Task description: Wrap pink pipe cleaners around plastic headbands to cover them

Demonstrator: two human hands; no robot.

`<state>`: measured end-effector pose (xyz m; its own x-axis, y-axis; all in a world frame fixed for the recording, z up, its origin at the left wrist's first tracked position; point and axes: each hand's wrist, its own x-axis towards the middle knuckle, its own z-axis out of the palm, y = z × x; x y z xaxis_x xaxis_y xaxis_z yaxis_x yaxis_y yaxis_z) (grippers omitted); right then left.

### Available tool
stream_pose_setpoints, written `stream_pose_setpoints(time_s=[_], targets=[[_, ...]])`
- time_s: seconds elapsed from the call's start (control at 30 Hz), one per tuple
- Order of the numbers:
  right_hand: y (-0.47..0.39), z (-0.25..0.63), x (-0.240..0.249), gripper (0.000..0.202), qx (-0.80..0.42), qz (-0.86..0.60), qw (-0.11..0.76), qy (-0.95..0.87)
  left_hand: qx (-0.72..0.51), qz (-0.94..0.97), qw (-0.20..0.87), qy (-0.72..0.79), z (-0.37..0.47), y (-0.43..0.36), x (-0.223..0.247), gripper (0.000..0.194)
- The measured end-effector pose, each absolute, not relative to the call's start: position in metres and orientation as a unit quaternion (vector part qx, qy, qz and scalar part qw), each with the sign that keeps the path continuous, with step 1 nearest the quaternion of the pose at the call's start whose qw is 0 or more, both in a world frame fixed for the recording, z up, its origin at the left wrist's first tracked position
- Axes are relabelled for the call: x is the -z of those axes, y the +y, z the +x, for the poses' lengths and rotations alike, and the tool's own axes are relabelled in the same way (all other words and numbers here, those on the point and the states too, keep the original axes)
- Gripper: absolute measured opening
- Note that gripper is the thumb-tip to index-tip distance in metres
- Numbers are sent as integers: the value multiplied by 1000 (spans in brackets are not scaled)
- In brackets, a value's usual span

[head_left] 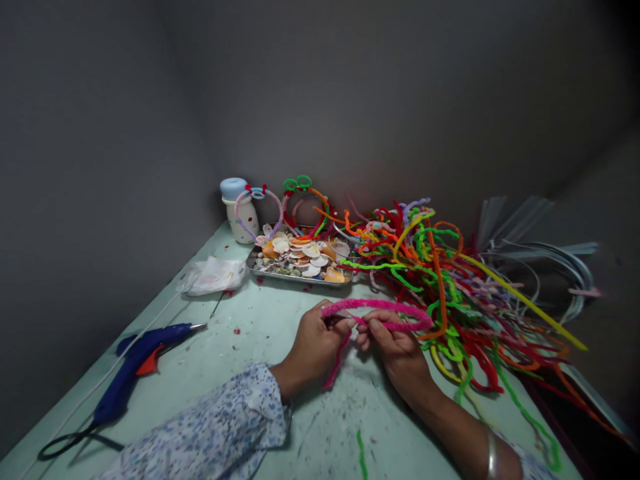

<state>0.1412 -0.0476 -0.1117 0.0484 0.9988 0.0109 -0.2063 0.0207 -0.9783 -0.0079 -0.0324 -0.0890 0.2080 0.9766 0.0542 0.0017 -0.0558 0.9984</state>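
In front of me a headband wrapped in pink pipe cleaner (380, 304) is held up over the table, its curve pointing right. My left hand (320, 343) is closed on its left end, thumb and fingers pinching. A loose pink tail hangs down below that hand. My right hand (395, 347) pinches the pink strand close beside the left fingertips, inside the band's curve. What lies right between the fingertips is partly hidden.
A blue glue gun (135, 373) with an orange trigger lies left. Behind stand a metal tray (300, 277) of shells, finished headbands (260, 190) and a lidded jar (243, 217). Tangled pipe cleaners (440, 267) and clear hoops (565, 267) fill the right. A green piece (361, 453) lies in front.
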Motion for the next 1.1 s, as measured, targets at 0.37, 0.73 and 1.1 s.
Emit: stream_pose_setpoints(time_s=[0.37, 0.73, 1.1], targets=[[-46, 141, 109, 32, -542, -462, 565, -418, -452, 554, 557, 422, -9, -32, 84, 19], [-48, 140, 110, 30, -539, -445, 566, -437, -434, 576, 534, 441, -11, -27, 89, 20], [-47, 142, 110, 31, -539, -452, 561, -437, -427, 553, 595, 398, -9, -29, 85, 23]])
